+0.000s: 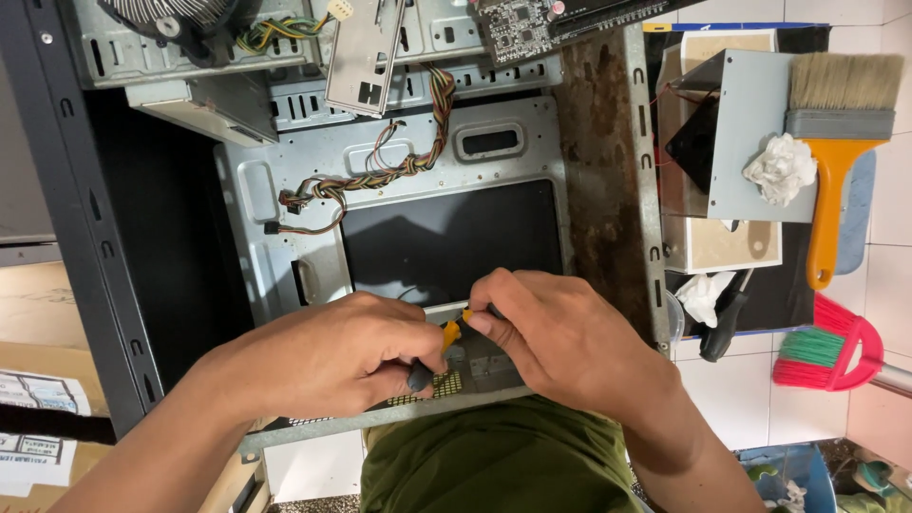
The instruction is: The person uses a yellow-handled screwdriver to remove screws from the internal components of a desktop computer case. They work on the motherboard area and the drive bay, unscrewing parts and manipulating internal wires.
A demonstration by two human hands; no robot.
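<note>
Orange-handled screwdriver (446,337) sits gripped between left hand (332,356) and right hand (556,337), over the computer case (399,152).

Orange-and-black screwdriver (439,353), tilted, inside case (285,171)

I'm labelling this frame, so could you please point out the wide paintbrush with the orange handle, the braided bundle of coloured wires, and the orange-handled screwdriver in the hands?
Wide paintbrush with orange handle (828,204): head view, on its handle.
Braided bundle of coloured wires (380,178): head view, mid-length.
Orange-handled screwdriver (450,333): head view, orange part between the hands.
</note>
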